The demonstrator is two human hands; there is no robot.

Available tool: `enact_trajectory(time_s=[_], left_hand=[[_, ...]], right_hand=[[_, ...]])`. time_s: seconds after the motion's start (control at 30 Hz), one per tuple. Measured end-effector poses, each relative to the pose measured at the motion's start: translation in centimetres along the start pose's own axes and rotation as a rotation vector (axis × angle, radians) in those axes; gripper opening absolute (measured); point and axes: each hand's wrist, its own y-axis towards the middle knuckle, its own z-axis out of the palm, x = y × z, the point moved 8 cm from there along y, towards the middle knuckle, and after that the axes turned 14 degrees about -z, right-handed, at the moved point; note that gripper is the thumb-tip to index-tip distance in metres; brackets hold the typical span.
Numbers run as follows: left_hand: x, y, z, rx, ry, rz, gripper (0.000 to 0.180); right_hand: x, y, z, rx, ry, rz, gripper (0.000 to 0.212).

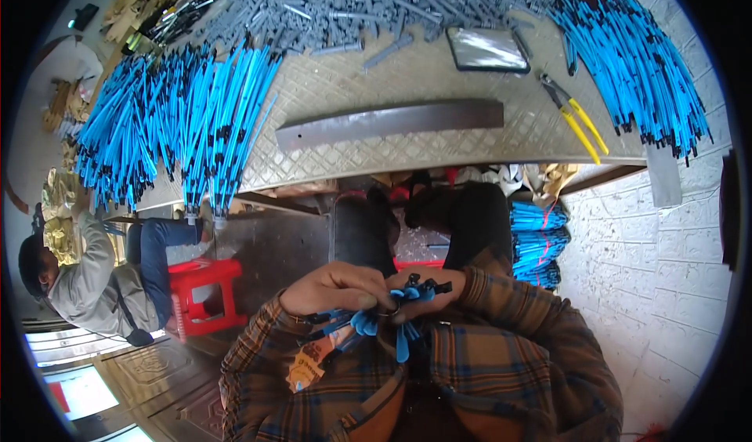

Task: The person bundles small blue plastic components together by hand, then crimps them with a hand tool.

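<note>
Left hand and right hand both have fingers closed on a bundle of blue pens held near the chest, probably banding it: keep ends level, grip tight, more pens far left on the surface.

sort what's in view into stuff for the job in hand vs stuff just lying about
In hand: bundle of blue pens, held by left hand and right hand; blue pen piles; grey parts heap.

Lying about: yellow pliers, metal bar, phone, red stool.
</note>
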Motion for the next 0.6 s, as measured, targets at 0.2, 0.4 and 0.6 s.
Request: enact_trajectory(time_s=[0.2,0.4,0.6], left_hand=[[-0.8,0.9,-0.1,0.067,0.025,-0.022,0.021],[-1.5,2.6,-0.8,0.092,-0.073,-0.089,0.019],[-9.9,5.0,-4.7,-0.303,0.437,0.052,0.018]], right_hand=[[-1.3,-1.4,-1.0,-0.231,0.042,-0.006,0.023],[-1.6,-2.0,-2.0,-0.448,0.102,-0.143,0.026],[-1.9,-2.6,-3.0,-0.374,0.408,-0.133,0.022]])
